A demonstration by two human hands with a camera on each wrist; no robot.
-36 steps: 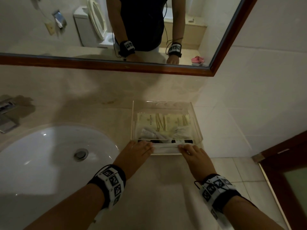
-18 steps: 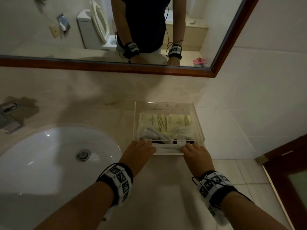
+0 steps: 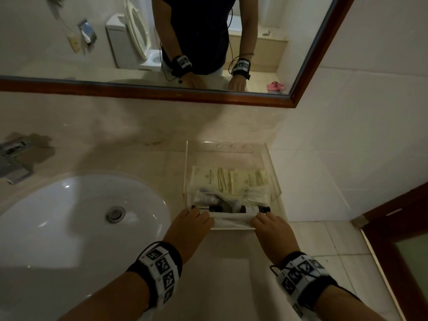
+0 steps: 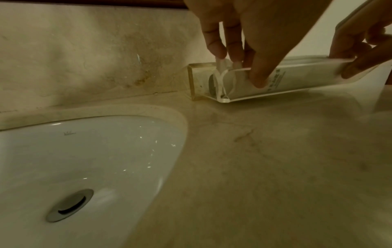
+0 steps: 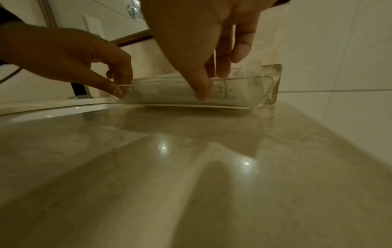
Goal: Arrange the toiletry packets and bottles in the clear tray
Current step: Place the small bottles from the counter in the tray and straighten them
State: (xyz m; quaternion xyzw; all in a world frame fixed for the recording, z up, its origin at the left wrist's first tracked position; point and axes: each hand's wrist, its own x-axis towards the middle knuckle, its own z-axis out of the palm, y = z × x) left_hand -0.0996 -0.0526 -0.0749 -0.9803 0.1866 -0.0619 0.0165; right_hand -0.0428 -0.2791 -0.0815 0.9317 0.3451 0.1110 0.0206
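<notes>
Bottles [image 3: 231,208] lie crosswise in tray [image 3: 273,179] — caps outward.

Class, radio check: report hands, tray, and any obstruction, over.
Both hands, left and right, pinching the tray at its near wall. Tray on counter, packets and bottles inside. Nothing blocking it.

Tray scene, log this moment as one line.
left hand: pinching tray front wall | right hand: same | bottles, packets: inside tray | tray: on counter, beside sink
</notes>
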